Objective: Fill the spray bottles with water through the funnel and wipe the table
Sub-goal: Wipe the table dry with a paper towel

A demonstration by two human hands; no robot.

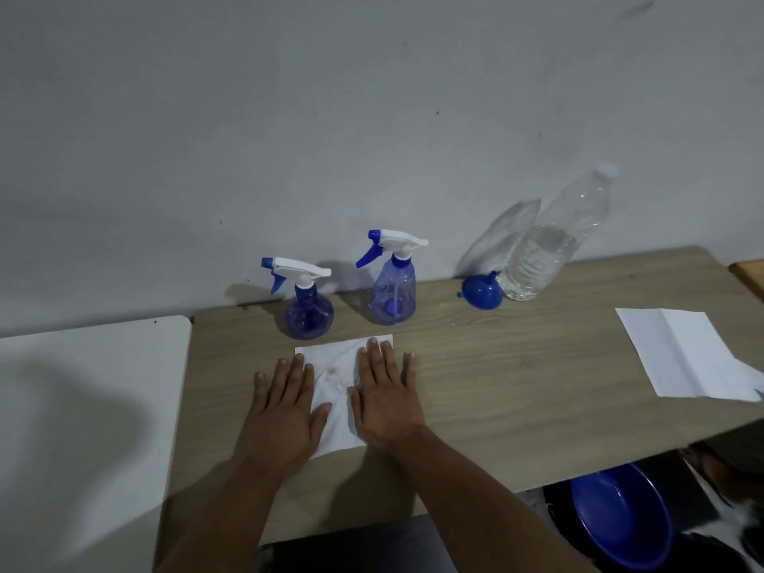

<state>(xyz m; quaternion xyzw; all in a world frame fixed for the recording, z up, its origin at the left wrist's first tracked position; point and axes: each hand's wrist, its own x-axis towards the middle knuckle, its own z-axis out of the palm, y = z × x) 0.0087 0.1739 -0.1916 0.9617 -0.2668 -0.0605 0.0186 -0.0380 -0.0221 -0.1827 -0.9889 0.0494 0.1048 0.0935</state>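
Observation:
Two blue spray bottles with white trigger heads stand by the wall: a round one (308, 310) on the left and a taller one (393, 291) to its right. A blue funnel (481, 292) lies on its side beside a clear water bottle (541, 258), partly filled and capped. A white paper towel (337, 374) with faint stains lies flat on the wooden table (516, 366). My left hand (285, 407) and my right hand (386, 394) press flat on the towel, fingers straight, pointing at the spray bottles.
A second white paper sheet (682, 353) lies at the table's right edge. A white surface (91, 399) adjoins the table on the left. A blue basin (620, 519) sits on the floor below the table's front right.

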